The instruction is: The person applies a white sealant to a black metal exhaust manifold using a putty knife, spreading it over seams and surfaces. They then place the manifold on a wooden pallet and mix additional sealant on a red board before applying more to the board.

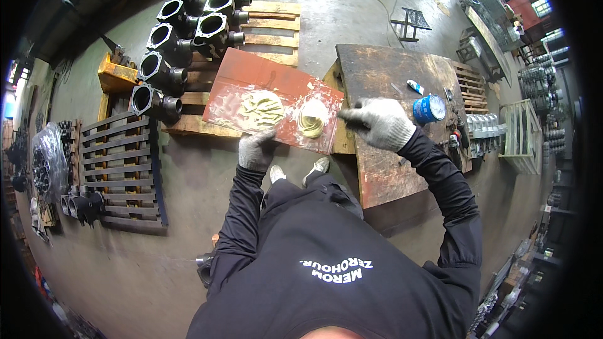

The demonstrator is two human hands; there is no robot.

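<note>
A reddish-brown board (242, 75) is tilted in front of me, with two heaps of pale paste on it. The left heap (260, 107) is spread out and ridged; the right heap (311, 120) is a rounder, whitish-yellow swirl. My left hand (256, 150), in a pale knitted glove, is closed on the board's near edge, thumb on top. My right hand (380, 123), gloved too, is closed just right of the board. A short dark shape shows at its fingers; what it is cannot be made out.
Beside the right hand stands a worn wooden table (389, 169) with a blue can (429, 108) and a small blue-and-white tube (415, 86). Black pipe castings (162, 36) line a wooden pallet (270, 25) ahead. A slatted pallet (125, 176) lies at left; a small stool (411, 24) stands beyond.
</note>
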